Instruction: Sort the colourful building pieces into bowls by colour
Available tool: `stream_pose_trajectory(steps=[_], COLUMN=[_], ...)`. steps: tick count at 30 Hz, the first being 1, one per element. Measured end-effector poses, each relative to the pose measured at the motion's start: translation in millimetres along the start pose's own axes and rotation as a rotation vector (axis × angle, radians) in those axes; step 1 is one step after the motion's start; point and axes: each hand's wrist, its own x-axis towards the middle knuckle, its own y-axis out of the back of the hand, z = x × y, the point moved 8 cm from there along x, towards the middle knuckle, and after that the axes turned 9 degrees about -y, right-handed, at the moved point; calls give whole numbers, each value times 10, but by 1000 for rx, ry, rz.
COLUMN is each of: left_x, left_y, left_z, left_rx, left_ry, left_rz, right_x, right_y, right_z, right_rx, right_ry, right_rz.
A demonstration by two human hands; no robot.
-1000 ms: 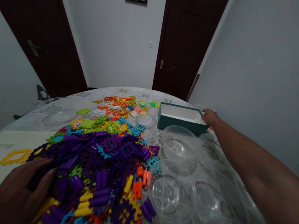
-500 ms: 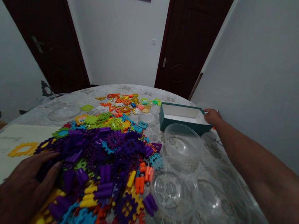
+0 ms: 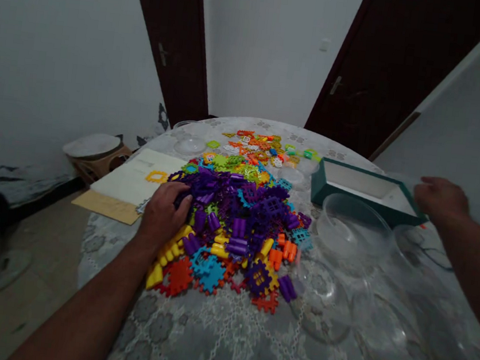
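Note:
A heap of purple plastic interlocking pieces [image 3: 237,200] covers the middle of the table, with yellow, blue, red and orange ones around it. At its left edge rests my left hand [image 3: 164,212], touching the purple pieces, thumb apart from the fingers. A dark green open box [image 3: 351,195] with a white inside stands right of the heap. Just off its right end is my right hand [image 3: 443,200], blurred, fingers curled; whatever they hold, if anything, is hidden. Clear plastic bowls [image 3: 350,224] stand in front of the box.
A patterned tablecloth [image 3: 221,345] covers the round table. Pale sheets of paper [image 3: 129,182] lie left of the heap, a yellow gear frame [image 3: 156,177] on them. Smaller orange and white pieces [image 3: 253,144] are spread at the back. A round drum-like stool [image 3: 93,152] stands beyond the left edge.
My view has swung left and down, showing more of the near table and floor. My right hand, at the box's right end before, now sits slightly off it. My left hand stays at the heap.

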Motion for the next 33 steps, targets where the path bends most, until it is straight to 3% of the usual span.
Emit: stream_pose_trajectory(steps=[2, 4, 7, 10, 13, 17, 20, 22, 28, 33], left_x=[8, 28, 76, 84, -111, -759, -1240, -1397, -1253, -1075], left_y=[39, 88, 191, 348, 552, 703, 608, 488, 92, -46], left_z=[6, 25, 71, 136, 166, 151, 223, 354, 714, 774], left_rx=[-16, -38, -78, -125, -151, -99, 0, 46, 24, -34], left_ry=[11, 18, 32, 30, 38, 103, 150, 142, 91, 58], left_rz=[31, 60, 79, 50, 5, -71, -180, -232, -300, -309], right_x=[-176, -462, -1095, -1900, -2665, -3216, -3293, -3256, -3112, -3047], right_y=[275, 443, 568, 426, 67, -501, -834, -981, -1221, -1322], right_z=[-345, -946, -2017, -2903, -3394, -3494, -3423, -3385, -3375, -3385], right_rx=[1, 11, 45, 181, 271, 188, 149, 129, 61, 106], right_ry=[-100, -86, 58, 230, 315, 236, 164, 126, 7, -12], right_rz=[137, 111, 7, -182, -308, -229, -159, -127, -98, -124])
